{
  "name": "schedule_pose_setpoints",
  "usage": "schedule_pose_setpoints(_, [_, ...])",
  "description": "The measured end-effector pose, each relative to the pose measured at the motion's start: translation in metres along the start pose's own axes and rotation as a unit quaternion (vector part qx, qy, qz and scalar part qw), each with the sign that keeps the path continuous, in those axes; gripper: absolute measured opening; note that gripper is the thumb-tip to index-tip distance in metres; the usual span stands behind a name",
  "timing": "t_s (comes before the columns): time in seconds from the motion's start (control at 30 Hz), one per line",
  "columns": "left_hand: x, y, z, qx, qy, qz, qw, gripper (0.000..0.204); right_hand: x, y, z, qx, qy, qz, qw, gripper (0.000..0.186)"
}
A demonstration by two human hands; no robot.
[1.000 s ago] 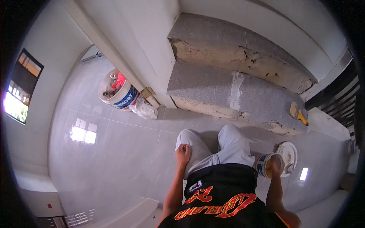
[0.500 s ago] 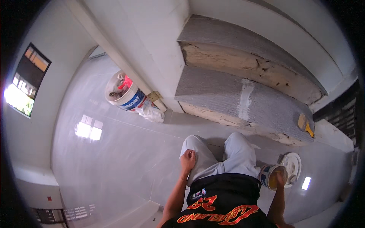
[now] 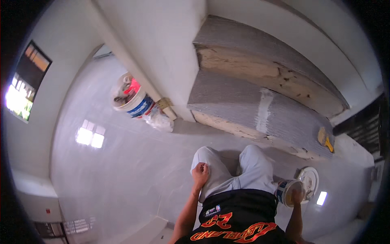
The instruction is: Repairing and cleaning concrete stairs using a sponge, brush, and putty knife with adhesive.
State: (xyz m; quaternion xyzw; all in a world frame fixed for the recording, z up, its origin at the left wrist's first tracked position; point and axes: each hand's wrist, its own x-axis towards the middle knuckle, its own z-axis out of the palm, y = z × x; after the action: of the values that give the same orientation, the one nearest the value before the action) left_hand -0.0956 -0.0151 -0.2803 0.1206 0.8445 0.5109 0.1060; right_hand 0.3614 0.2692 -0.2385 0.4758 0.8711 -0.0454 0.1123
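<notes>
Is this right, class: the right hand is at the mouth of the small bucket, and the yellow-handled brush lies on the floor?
Not the floor: in the head view, the yellow-handled brush lies on the lower step. The right hand is indeed at the mouth of the small bucket.

A small white-and-blue cylindrical plastic tub walls in the right grip, with passage through its open mouth; a round white plastic lid lies just beside. A yellow-handled brush obstructs the lower grey textured step's right front corner; leftward, the tread offers open room.
</notes>
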Motion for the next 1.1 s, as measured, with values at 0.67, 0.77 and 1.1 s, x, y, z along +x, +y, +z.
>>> schedule_pose_setpoints(0.67, [0.005,0.008,0.004,-0.113,-0.046,0.003,0.993,0.015,0.011,0.033,0.038,0.020,0.065,0.200,0.977,0.029])
schedule_pose_setpoints(0.77, [0.005,0.002,0.000,-0.105,-0.046,0.030,0.993,0.017,0.008,0.011,0.011,0.057,0.060,0.177,0.981,0.035])
schedule_pose_setpoints(1.1, [0.007,0.018,0.000,-0.095,-0.058,0.021,0.994,0.017,0.001,0.004,-0.053,0.227,0.106,0.236,0.939,0.043])
